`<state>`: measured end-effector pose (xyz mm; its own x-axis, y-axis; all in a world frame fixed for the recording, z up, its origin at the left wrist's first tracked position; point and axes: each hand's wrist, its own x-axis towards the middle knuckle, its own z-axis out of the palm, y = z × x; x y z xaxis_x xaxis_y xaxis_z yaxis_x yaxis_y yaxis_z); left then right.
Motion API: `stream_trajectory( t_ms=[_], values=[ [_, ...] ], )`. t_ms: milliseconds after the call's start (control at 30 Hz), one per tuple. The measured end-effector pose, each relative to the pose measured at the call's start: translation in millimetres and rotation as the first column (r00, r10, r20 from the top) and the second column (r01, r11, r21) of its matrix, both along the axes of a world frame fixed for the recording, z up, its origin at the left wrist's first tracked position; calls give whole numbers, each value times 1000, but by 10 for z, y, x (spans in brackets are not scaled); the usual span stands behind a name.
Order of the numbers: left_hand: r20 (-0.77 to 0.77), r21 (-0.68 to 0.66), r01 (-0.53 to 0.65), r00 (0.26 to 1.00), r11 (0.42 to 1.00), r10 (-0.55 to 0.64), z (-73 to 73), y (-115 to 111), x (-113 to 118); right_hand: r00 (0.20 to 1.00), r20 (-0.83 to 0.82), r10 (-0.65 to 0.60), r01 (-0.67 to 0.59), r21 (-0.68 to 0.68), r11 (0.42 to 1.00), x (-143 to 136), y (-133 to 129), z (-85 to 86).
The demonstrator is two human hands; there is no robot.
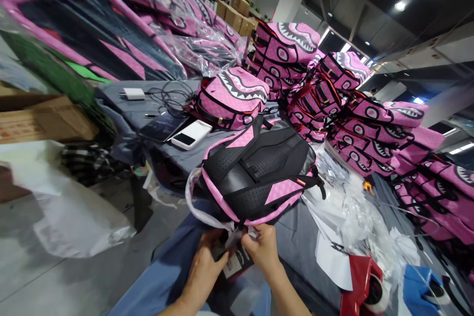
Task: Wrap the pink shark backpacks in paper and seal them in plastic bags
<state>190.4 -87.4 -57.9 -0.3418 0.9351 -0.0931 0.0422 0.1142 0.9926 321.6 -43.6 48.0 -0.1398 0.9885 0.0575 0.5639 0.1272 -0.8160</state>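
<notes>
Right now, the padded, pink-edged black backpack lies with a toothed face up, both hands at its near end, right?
No: the head view shows the backpack with its black strapped back panel up, not a toothed face. The left hand and right hand are at its near end.

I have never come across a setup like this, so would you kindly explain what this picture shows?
No machine here: a person works with two bare hands, seen by a camera worn on the head, looking forward and down. The left hand and right hand seem to pinch thin whitish plastic at the near edge of a black and pink backpack; the exact grip is unclear. On the grey-covered table also lie a white device, cables and a red tape dispenser, with stacked pink backpacks beyond.
</notes>
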Motion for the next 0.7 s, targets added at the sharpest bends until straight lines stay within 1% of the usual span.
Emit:
stream_trajectory(
  t_ms=[33,100,167,233,300,367,433,500,533,567,600,633,700],
  values=[
    [51,18,-40,998,999,39,13,21,11,1000,1,6,-6,-9,1000,-3,4,10],
    [197,3,-49,979,999,47,68,70,51,1000,3,21,-21,-15,1000,-11,7,46],
    [352,-54,-8,936,999,26,127,115,98,999,11,37,-37,-8,999,-8,1,98],
    [459,-100,47,888,994,4,164,146,135,996,49,76,-77,5,997,16,-19,157],
    [514,-119,73,858,990,-1,179,165,158,985,117,124,-131,58,990,58,-56,212],
    [564,-134,72,826,988,16,199,178,168,972,196,129,-163,171,972,103,-105,257],
    [605,-141,59,795,988,39,247,188,171,953,299,49,-154,338,928,126,-154,288],
    [651,-146,64,758,987,47,330,193,171,909,408,-90,-143,506,851,115,-192,310],
    [675,-148,76,737,986,45,380,194,170,877,453,-158,-149,570,808,97,-205,320],
    [699,-149,90,714,985,40,429,193,169,847,487,-211,-160,613,773,74,-214,331],
    [720,-150,105,693,983,36,474,193,167,823,512,-246,-173,638,750,48,-219,343],
    [737,-152,114,675,982,36,510,195,165,803,533,-266,-184,646,741,22,-222,356],
    [757,-163,108,651,981,54,553,207,161,773,568,-282,-200,640,742,-21,-227,387]
  ],
)
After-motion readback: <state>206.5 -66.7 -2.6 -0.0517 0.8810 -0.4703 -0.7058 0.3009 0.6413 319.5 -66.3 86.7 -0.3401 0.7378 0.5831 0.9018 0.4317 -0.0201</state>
